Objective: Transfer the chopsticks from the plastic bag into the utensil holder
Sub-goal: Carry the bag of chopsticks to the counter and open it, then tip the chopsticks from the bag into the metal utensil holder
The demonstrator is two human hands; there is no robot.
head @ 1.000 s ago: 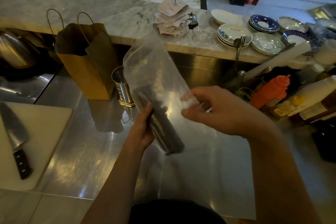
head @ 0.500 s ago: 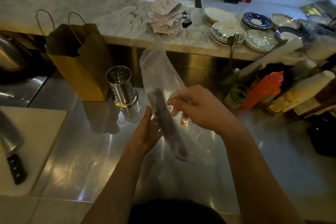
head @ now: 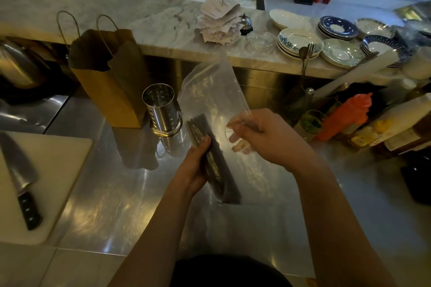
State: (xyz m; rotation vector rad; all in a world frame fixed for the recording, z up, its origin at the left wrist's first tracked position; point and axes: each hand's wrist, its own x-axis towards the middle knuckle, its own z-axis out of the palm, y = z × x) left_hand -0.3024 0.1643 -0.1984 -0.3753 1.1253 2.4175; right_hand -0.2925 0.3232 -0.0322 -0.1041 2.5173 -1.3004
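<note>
A clear plastic bag (head: 211,91) stands tilted over the steel counter, with a bundle of dark chopsticks (head: 213,165) in its lower half. My left hand (head: 194,168) grips the bundle through the plastic from the left. My right hand (head: 261,137) pinches the bag's right edge, some fingers showing through the plastic. The perforated steel utensil holder (head: 161,108) stands upright just left of the bag, and I see nothing in it.
A brown paper bag (head: 109,79) stands left of the holder. A white cutting board (head: 49,170) with a knife (head: 19,179) lies at the left. Sauce bottles (head: 345,116) and a glass crowd the right. Plates (head: 300,42), receipts and a bell sit on the marble ledge behind.
The bag has swung more upright and widened at the top. My left hand has closed round the chopstick bundle. My right hand has shifted right along the bag's edge.
</note>
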